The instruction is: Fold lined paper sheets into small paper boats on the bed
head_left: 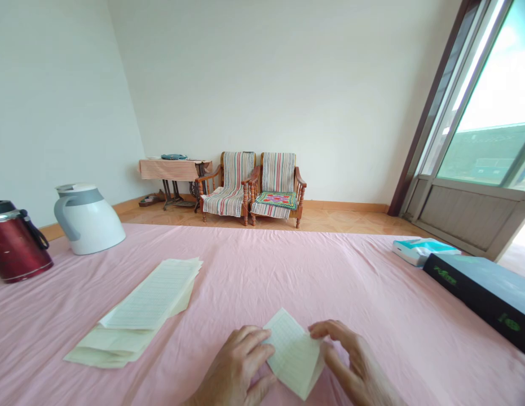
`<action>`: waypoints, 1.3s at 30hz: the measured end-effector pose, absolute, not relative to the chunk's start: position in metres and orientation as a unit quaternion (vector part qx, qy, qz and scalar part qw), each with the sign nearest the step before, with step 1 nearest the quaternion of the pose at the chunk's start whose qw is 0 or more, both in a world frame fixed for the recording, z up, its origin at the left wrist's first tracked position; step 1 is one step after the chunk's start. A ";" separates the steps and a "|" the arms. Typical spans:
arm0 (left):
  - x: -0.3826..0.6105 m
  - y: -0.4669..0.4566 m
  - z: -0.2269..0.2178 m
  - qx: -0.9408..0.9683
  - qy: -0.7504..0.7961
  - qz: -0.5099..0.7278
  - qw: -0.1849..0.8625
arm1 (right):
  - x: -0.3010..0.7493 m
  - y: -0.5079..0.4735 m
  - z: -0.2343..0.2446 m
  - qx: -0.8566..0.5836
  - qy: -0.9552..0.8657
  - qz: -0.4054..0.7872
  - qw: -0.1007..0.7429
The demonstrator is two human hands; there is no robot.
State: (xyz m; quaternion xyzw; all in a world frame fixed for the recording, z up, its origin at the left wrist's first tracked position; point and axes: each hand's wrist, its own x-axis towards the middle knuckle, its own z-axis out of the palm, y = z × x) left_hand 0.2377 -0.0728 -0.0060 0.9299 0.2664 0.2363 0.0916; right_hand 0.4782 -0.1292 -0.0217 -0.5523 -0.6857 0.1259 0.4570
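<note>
A folded sheet of lined paper [290,349] lies on the pink cloth in front of me, turned like a diamond. Along its left edge, my left hand [239,366] holds it, fingers bent against the edge and thumb near the lower left side. My right hand [353,358] has its thumb and forefinger closed at the right corner, where a folded flap shows. To the left is a stack of lined paper sheets [148,301], several layers spread slightly out of line.
Pink cloth [287,262] covers the table. A red thermos [19,245] and a white jug with a grey handle [93,223] stand at left. At right are a dark box [477,293] and a tissue pack [423,248]. Two wooden chairs [300,192] stand beyond.
</note>
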 end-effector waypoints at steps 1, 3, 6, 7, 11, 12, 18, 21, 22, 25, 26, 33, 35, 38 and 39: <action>0.239 -0.073 -0.004 0.930 0.268 0.235 0.095 | 0.478 -0.128 -0.022 -0.586 -0.662 0.133 0.448; 0.241 -0.074 -0.001 0.929 0.265 0.235 0.102 | 0.479 -0.124 -0.026 -0.622 -0.638 0.145 0.430; 0.244 -0.073 -0.001 0.930 0.252 0.246 0.102 | 0.479 -0.120 -0.033 -0.624 -0.640 0.152 0.422; 0.244 -0.072 -0.002 0.931 0.251 0.246 0.099 | 0.478 -0.119 -0.034 -0.623 -0.645 0.153 0.415; 0.244 -0.072 -0.003 0.930 0.263 0.236 0.104 | 0.473 -0.119 -0.031 -0.626 -0.659 0.150 0.388; 0.245 -0.072 -0.003 0.930 0.264 0.233 0.107 | 0.471 -0.119 -0.030 -0.629 -0.658 0.148 0.386; 0.248 -0.070 -0.003 0.932 0.259 0.230 0.111 | 0.466 -0.110 -0.048 -0.636 -0.607 0.153 0.451; 0.250 -0.068 -0.002 0.932 0.259 0.219 0.128 | 0.462 -0.106 -0.059 -0.599 -0.570 0.228 0.514; 0.251 -0.068 0.000 0.931 0.263 0.213 0.135 | 0.460 -0.106 -0.059 -0.581 -0.565 0.247 0.532; 0.252 -0.067 0.011 0.933 0.262 0.186 0.164 | 0.455 -0.106 -0.053 -0.541 -0.562 0.289 0.555; 0.253 -0.067 0.016 0.935 0.252 0.177 0.177 | 0.454 -0.107 -0.049 -0.531 -0.567 0.295 0.557; 0.263 -0.067 0.048 0.936 0.264 0.197 0.127 | 0.449 -0.112 -0.038 -0.498 -0.623 0.217 0.562; 0.269 -0.067 0.053 0.946 0.239 0.186 0.117 | 0.447 -0.113 -0.039 -0.498 -0.636 0.201 0.554; 0.275 -0.067 0.057 0.952 0.217 0.185 0.115 | 0.444 -0.114 -0.041 -0.511 -0.640 0.168 0.549; 0.276 -0.067 0.057 0.952 0.214 0.187 0.116 | 0.442 -0.114 -0.042 -0.518 -0.637 0.154 0.549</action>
